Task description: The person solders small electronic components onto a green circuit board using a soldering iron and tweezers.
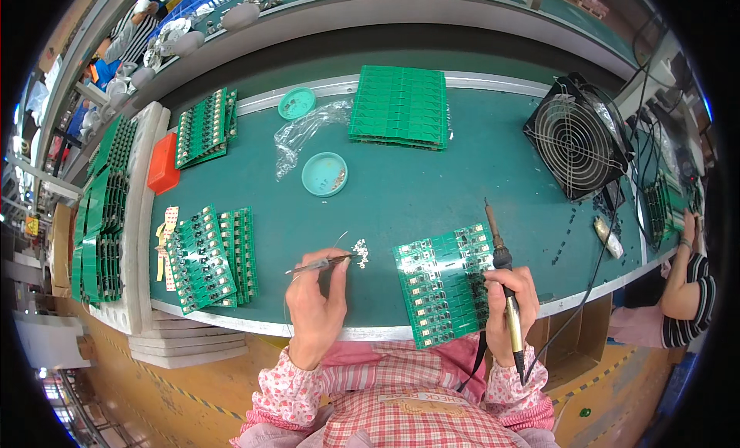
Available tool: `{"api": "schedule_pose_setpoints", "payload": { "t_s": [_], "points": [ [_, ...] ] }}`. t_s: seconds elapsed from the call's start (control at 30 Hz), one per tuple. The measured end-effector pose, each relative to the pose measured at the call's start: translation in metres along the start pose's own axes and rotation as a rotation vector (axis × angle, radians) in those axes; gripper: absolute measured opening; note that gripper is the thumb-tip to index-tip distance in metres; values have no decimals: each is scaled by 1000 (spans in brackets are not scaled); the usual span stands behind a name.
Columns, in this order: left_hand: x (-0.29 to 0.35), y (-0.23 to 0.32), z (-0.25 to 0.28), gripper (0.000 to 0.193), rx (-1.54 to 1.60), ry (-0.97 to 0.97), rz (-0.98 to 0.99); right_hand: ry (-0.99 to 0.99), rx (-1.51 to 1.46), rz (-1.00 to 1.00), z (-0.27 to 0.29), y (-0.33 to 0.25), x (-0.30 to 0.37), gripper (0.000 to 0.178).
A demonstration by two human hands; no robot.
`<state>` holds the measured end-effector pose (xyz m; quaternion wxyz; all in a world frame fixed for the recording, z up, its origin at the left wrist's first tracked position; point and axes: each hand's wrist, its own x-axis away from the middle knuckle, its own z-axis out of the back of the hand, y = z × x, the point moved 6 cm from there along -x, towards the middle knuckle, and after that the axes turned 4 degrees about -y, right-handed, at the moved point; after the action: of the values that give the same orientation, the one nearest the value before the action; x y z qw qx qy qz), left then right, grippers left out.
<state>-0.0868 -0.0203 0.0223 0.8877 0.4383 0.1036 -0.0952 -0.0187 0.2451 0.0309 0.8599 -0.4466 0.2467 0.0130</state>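
My left hand (316, 309) is closed on a pair of tweezers (317, 265), the tips at the edge of a small pile of tiny white parts (361, 255). A thin wire (341, 238) also sticks out by those fingers. My right hand (512, 308) grips a soldering iron (501, 255) by its handle, the tip pointing up and away from me, above the table. Below and beside the iron lies a green circuit board panel (441, 282) with rows of components, reaching over the table's front edge. My right hand covers part of its right side.
Board stacks stand at left (204, 267) and back (398, 105). Two turquoise dishes (324, 174) (297, 103), a plastic bag (304, 140) and a red box (163, 163) lie around. A black fan (574, 144) stands right, a cable (574, 317) trailing. A co-worker's arm (682, 267) shows far right.
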Motion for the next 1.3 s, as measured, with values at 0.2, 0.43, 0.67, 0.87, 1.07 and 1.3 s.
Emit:
{"api": "schedule_pose_setpoints", "payload": {
  "t_s": [0.2, 0.43, 0.67, 0.87, 1.07, 1.3],
  "points": [
    [10, 21, -18, 15, 115, -71, -71, 40, -49, 7, 0, 5, 4, 17],
    [12, 27, -38, 16, 152, -136, -105, 45, -101, -44, 1, 6, 4, 15],
    [4, 32, -43, 18, 72, -130, -145, 28, -100, -40, 1, 6, 4, 15],
    [3, 33, -44, 20, 37, -127, -160, 10, -112, -36, 1, 7, 3, 14],
    [2, 36, -44, 21, 25, -122, -176, 8, -110, -21, 2, 6, 3, 14],
    [3, 37, -43, 21, 26, -111, -193, -81, -202, 1, 3, -7, 2, 15]
  ]
}}
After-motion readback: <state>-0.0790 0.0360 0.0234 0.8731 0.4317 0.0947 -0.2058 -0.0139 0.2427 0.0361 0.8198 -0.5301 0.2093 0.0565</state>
